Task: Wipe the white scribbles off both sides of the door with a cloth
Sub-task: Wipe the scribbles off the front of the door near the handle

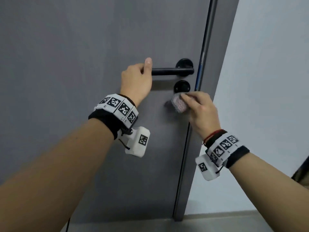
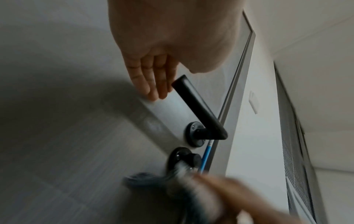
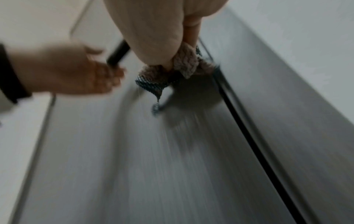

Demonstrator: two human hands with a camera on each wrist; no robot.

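Observation:
The grey door point(image 1: 75, 56) fills the head view, and no white scribbles show plainly on this face. My left hand point(image 1: 137, 79) is at the free end of the black lever handle point(image 1: 172, 71), thumb up. In the left wrist view its fingers point(image 2: 151, 75) lie fairly straight beside the handle's tip point(image 2: 180, 81), not wrapped round it. My right hand point(image 1: 199, 108) grips a bunched pink and grey knitted cloth point(image 1: 178, 104) and presses it on the door just under the round black lock knob point(image 1: 182, 87). The right wrist view shows the cloth point(image 3: 185, 65) between the fingers, blurred by motion.
The door's right edge point(image 1: 203, 52) has a dark seal with a blue strip beside the lock. A white wall point(image 1: 267, 81) lies to the right of it. Grey floor point(image 1: 217, 221) runs along the bottom. A white switch plate point(image 2: 253, 103) sits on the wall.

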